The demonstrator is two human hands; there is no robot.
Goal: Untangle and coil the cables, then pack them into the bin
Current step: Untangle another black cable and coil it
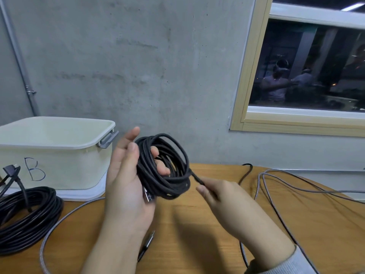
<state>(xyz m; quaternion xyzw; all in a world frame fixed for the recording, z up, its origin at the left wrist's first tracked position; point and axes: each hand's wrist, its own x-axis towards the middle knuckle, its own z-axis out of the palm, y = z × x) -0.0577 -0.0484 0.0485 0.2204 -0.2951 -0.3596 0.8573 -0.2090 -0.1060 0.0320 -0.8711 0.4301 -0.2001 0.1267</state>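
Observation:
My left hand holds a coil of black cable above the wooden table; the loops hang round its fingers, with the thumb and index finger raised. A silver plug of that cable lies against the palm. My right hand pinches the cable's loose end where it leaves the coil on the right. A cream bin marked "B" stands open at the left, against the wall.
A second coiled black cable lies on the table in front of the bin. A grey braided cable trails loosely over the right side and loops under my arms, its plug near my left forearm. A concrete wall stands behind.

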